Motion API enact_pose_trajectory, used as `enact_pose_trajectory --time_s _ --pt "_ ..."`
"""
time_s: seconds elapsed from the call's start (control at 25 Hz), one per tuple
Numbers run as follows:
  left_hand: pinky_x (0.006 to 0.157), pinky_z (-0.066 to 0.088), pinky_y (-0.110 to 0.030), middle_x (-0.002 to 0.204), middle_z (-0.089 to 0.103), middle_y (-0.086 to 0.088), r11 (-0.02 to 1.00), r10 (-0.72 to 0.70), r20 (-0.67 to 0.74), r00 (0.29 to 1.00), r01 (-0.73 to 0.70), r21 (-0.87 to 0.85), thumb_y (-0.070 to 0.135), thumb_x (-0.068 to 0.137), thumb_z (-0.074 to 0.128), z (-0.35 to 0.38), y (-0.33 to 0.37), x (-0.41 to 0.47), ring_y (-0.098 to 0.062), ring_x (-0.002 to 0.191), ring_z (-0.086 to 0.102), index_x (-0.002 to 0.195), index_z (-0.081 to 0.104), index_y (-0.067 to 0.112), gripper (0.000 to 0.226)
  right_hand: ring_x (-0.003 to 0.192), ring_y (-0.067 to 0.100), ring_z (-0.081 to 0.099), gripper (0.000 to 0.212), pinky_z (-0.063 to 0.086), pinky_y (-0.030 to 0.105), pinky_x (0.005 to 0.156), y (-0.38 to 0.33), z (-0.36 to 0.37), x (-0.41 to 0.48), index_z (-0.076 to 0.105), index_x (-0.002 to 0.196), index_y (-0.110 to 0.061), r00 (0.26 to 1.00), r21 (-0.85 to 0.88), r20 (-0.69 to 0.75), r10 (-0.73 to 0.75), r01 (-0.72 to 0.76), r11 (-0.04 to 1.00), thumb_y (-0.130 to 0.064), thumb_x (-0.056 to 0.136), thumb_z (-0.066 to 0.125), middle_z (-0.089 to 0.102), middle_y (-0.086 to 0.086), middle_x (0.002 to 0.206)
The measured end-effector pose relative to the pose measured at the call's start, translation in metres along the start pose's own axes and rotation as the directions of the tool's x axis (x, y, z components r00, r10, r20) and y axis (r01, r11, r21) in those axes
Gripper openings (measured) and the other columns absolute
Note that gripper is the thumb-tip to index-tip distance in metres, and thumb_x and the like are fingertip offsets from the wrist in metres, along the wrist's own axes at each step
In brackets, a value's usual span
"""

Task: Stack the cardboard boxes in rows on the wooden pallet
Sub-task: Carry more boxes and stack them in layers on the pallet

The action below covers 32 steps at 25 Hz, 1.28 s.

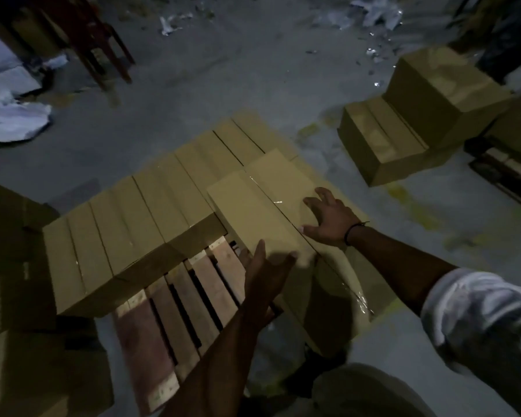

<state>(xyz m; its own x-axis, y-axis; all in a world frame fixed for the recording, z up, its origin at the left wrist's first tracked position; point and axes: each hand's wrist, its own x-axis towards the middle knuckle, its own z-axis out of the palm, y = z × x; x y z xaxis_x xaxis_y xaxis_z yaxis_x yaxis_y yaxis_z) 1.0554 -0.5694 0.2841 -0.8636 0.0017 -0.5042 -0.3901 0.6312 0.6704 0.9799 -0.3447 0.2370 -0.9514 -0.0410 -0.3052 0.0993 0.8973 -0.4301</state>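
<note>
Two hands are at a taped cardboard box (253,203) in mid-frame. The left hand (266,272) is at its near edge and the right hand (328,218) at its right side, fingers spread and released. The box sits at the right of the wooden pallet (193,296), just beside a row of boxes (127,224).

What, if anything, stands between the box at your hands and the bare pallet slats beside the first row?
Nothing visible does: the slats beside the box, in front of the row of boxes, lie bare.
</note>
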Motion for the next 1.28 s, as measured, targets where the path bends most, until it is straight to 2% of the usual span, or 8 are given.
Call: enact_pose_trajectory --time_s 0.2,0.32,0.44,0.52,0.64,0.88,1.16,1.28 --pt "0.098 0.028 -0.011 0.149 0.041 -0.002 0.997 0.037 0.156 0.987 -0.026 -0.071 0.055 0.085 0.074 -0.032 -0.047 0.035 -0.022 0.143 0.036 0.153 0.034 0.016 0.088 0.141 0.042 0.029 0.093 0.035 0.054 0.111 -0.039 0.024 0.006 0.022 0.154 -0.042 0.993 -0.051 0.053 0.105 -0.103 0.993 -0.071 0.075 0.062 -0.004 0.004 0.167" --pt "0.104 0.034 -0.02 0.159 0.023 -0.012 0.999 -0.005 0.212 0.977 0.013 -0.035 0.068 0.079 0.071 -0.053 -0.073 0.054 -0.032 0.143 0.036 0.155 0.035 0.017 0.098 0.142 0.044 0.028 0.087 0.035 0.055 0.111 -0.067 0.044 0.01 0.022 0.153 -0.046 0.987 -0.094 0.043 0.156 -0.151 0.984 -0.07 0.079 0.061 -0.007 0.0 0.168" --pt "0.093 0.02 -0.004 0.151 0.044 -0.017 0.999 0.047 0.219 0.975 -0.047 -0.008 0.077 0.076 0.066 -0.069 -0.103 0.08 -0.031 0.138 0.044 0.148 0.043 0.009 0.101 0.141 0.043 0.028 0.083 0.035 0.055 0.111 -0.087 0.074 0.026 0.022 0.151 -0.049 0.983 -0.121 0.025 0.184 -0.18 0.976 -0.07 0.08 0.06 -0.006 -0.006 0.167" --pt "0.104 0.028 -0.02 0.16 0.032 -0.011 0.999 0.044 0.249 0.967 -0.047 0.005 0.061 0.086 0.068 -0.076 -0.121 0.096 -0.028 0.145 0.033 0.156 0.031 0.013 0.092 0.141 0.042 0.027 0.085 0.036 0.055 0.111 -0.094 0.096 0.039 0.022 0.151 -0.049 0.982 -0.113 0.023 0.19 -0.186 0.976 -0.071 0.078 0.06 -0.005 -0.007 0.166" --pt "0.11 0.034 -0.036 0.165 0.014 -0.006 0.998 0.042 0.196 0.98 -0.049 0.031 0.064 0.085 0.066 -0.072 -0.153 0.126 -0.027 0.149 0.023 0.159 0.022 0.032 0.092 0.14 0.043 0.027 0.091 0.036 0.054 0.11 -0.095 0.129 0.055 0.021 0.153 -0.047 0.984 -0.109 0.022 0.176 -0.173 0.979 -0.074 0.073 0.056 -0.006 -0.004 0.167" --pt "0.093 0.044 -0.035 0.163 0.017 -0.002 1.0 -0.007 0.15 0.989 0.005 0.013 0.072 0.076 0.067 -0.037 -0.197 0.186 -0.029 0.139 0.038 0.155 0.018 0.047 0.096 0.137 0.046 0.031 0.095 0.043 0.053 0.104 -0.066 0.195 0.1 0.018 0.154 -0.047 0.986 -0.098 0.043 0.162 -0.157 0.983 -0.073 0.071 0.056 -0.009 -0.002 0.167" --pt "0.105 0.048 -0.043 0.162 0.025 -0.008 0.998 -0.046 0.145 0.988 0.052 -0.043 0.062 0.076 0.077 0.011 -0.208 0.244 -0.031 0.147 0.03 0.159 0.023 0.031 0.104 0.134 0.045 0.035 0.097 0.044 0.051 0.102 -0.01 0.228 0.16 0.02 0.155 -0.044 0.987 -0.11 0.095 0.126 -0.116 0.987 -0.071 0.07 0.058 -0.007 -0.002 0.166" --pt "0.103 0.045 -0.034 0.163 0.019 -0.011 0.994 -0.054 0.154 0.987 0.069 -0.09 0.052 0.079 0.08 0.027 -0.214 0.261 -0.026 0.146 0.028 0.158 0.026 0.03 0.098 0.137 0.045 0.032 0.101 0.042 0.053 0.105 0.009 0.242 0.188 0.017 0.157 -0.039 0.985 -0.132 0.134 0.106 -0.088 0.987 -0.072 0.07 0.058 -0.007 -0.001 0.166"
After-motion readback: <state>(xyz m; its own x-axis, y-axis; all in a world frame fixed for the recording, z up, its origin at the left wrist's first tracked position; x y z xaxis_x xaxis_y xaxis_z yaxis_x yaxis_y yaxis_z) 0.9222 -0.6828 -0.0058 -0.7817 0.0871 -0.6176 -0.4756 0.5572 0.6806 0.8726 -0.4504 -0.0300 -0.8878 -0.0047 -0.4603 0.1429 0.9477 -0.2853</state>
